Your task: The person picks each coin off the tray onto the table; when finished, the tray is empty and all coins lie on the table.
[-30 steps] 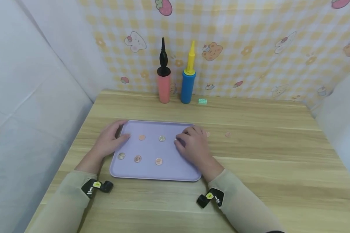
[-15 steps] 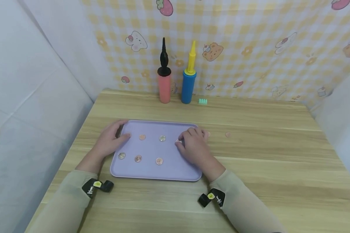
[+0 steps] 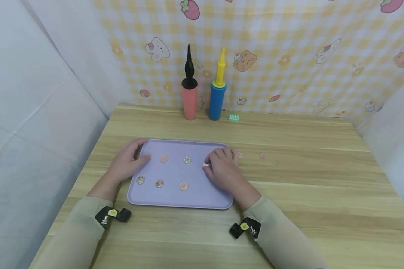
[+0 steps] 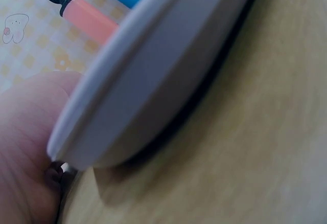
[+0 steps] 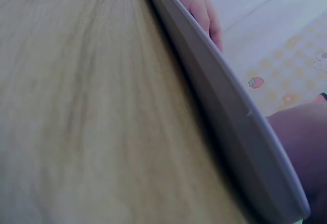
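Note:
A shallow lilac tray (image 3: 202, 196) lies on the table, with several coins spread over it in two loose rows. My left hand (image 3: 126, 162) grips its left edge, the thumb over the rim and the fingers along the outside. Over the tray's right part, my right hand (image 3: 223, 168) pinches a small silvery coin (image 3: 206, 164) between thumb and forefinger; the fingers cover most of it. A golden coin (image 3: 187, 160) lies left of that hand, and a copper coin (image 3: 183, 186) sits nearer the front rim. The left wrist view shows the tray's side wall (image 4: 133, 75) close up.
Two copper coins, one close to my right hand (image 3: 239, 155) and one farther right (image 3: 262, 155), lie on the wooden table. A pink-and-black hand pump (image 3: 189, 101), a blue-and-yellow hand pump (image 3: 217, 101) and a mint toy brick (image 3: 233, 117) stand along the back.
My right hand has shifted slightly to the right and toward me, with the coin between its fingers. The left hand and the tray look nearly unchanged.

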Tool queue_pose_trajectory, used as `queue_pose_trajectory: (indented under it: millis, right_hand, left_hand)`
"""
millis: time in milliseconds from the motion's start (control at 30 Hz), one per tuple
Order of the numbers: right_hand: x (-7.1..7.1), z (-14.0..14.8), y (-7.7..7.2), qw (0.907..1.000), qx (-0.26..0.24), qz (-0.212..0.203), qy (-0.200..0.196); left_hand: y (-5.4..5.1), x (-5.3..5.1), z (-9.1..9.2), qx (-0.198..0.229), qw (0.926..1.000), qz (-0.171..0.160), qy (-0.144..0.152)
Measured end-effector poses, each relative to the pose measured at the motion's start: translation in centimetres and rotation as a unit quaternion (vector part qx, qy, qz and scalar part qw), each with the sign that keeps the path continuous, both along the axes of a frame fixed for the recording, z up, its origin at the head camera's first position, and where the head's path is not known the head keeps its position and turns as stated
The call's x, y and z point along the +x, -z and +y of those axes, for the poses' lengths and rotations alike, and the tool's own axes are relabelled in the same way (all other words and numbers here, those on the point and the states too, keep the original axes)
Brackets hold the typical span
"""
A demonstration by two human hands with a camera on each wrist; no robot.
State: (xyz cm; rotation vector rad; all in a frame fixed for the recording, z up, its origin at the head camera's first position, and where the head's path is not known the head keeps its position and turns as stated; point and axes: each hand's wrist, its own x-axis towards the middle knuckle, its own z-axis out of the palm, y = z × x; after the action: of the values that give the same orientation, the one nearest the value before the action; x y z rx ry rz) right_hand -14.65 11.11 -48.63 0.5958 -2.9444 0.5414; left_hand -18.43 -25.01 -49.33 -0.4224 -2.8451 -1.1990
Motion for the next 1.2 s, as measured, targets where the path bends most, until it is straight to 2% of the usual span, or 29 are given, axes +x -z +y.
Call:
queue_pose_trajectory:
  millis: [400, 533, 700, 967, 1200]
  right_hand:
    - [0.0, 0.1, 0.2, 0.9984, -0.043, 0.028, -0.025]
    - [0.0, 0.1, 0.4, 0.9945, -0.071, 0.062, -0.046]
    - [0.0, 0.4, 0.6, 0.9853, -0.111, 0.105, -0.076]
    - [-0.3, 0.9, 1.1, 0.9722, -0.199, 0.091, -0.083]
    - [-0.3, 0.9, 1.2, 0.9726, -0.194, 0.093, -0.088]
  left_hand:
    - [-0.1, 0.0, 0.0, 0.007, 1.0000, 0.005, 0.002]
    - [0.0, 0.1, 0.0, 0.006, 1.0000, 0.006, 0.003]
    - [-0.2, 0.2, 0.1, 0.002, 1.0000, 0.004, 0.001]
    - [-0.2, 0.2, 0.1, 0.001, 1.0000, 0.000, -0.002]
    - [-0.2, 0.2, 0.1, 0.001, 1.0000, 0.004, -0.002]
